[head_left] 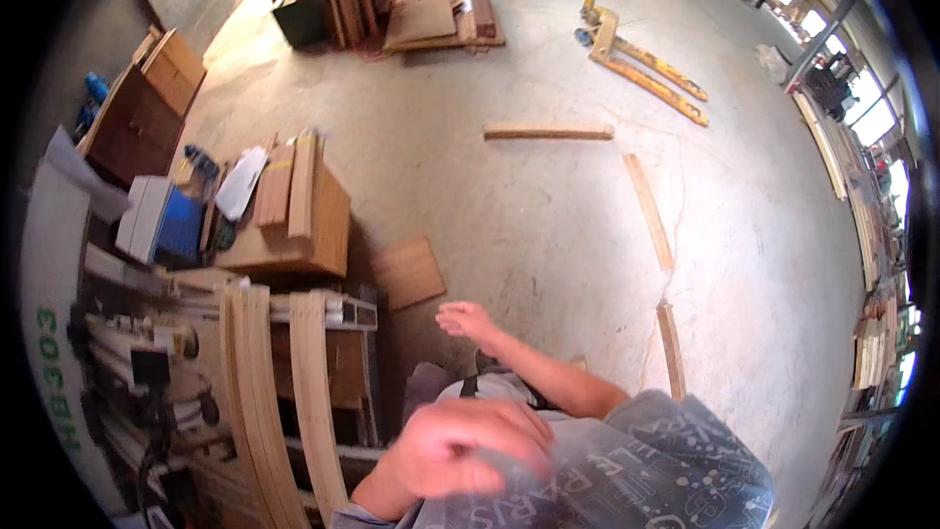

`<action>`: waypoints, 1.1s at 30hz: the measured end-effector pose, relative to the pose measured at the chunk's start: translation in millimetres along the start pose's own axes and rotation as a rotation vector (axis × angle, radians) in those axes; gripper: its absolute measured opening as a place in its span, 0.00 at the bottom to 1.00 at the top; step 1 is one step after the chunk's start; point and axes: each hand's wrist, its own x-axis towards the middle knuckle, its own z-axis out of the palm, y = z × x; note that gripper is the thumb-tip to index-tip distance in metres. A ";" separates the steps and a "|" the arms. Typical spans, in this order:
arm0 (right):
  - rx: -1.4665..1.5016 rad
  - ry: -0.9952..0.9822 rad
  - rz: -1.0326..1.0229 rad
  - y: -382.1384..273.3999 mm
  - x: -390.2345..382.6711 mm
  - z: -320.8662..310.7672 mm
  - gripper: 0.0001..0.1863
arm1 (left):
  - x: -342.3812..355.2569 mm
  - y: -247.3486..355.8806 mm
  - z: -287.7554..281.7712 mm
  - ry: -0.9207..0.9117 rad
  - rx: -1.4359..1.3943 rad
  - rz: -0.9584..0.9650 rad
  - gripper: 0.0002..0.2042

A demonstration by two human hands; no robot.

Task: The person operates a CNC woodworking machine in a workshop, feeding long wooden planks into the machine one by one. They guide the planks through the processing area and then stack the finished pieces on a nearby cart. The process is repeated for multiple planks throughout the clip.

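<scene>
My left hand (465, 446) is raised in front of my grey printed shirt (627, 470), close to the view and blurred. Its fingers are loosely bent, apart from the thumb, with nothing seen between them. Farther out, my right hand (468, 321) reaches across to the left, fingers stretched and holding nothing visible. A square wooden panel (408, 272) on the floor lies just beyond it. To the left, several pale timber boards (253, 402) lie side by side across a machine frame, and a separate board (313, 392) rests nearer to my left hand.
A wooden cabinet (328, 225) carrying planks stands beyond the machine (59, 333). Three timber strips lie on the concrete floor, one crosswise (548, 132) and two along the right (648, 211). Farther off are a yellow pallet truck (651, 73) and stacked panels (431, 24).
</scene>
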 end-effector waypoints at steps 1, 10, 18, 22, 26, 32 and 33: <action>0.048 0.035 0.015 1.5 5.5 -11.0 0.22 | 29.9 15.6 2.6 -0.108 -0.089 -0.023 0.14; 0.118 0.354 -0.004 6.3 111.7 -163.3 0.13 | 195.5 16.4 -109.5 -0.554 -0.452 0.021 0.14; -0.624 0.944 0.287 42.1 160.8 -247.7 0.20 | 319.4 74.1 -272.4 -0.694 -0.040 -0.327 0.14; -0.655 0.758 0.340 63.2 194.8 -258.3 0.18 | 353.7 90.3 -357.2 -0.667 0.161 -0.451 0.14; -1.082 0.287 0.420 -8.6 280.6 -262.5 0.14 | 349.2 93.5 -454.0 -0.457 0.413 -0.589 0.14; -1.554 0.295 0.067 -175.1 446.7 -303.6 0.12 | 281.4 11.0 -629.7 0.623 0.339 -0.571 0.09; -1.594 0.296 0.000 -202.5 476.1 -302.4 0.12 | 281.3 9.1 -660.0 0.744 0.376 -0.586 0.10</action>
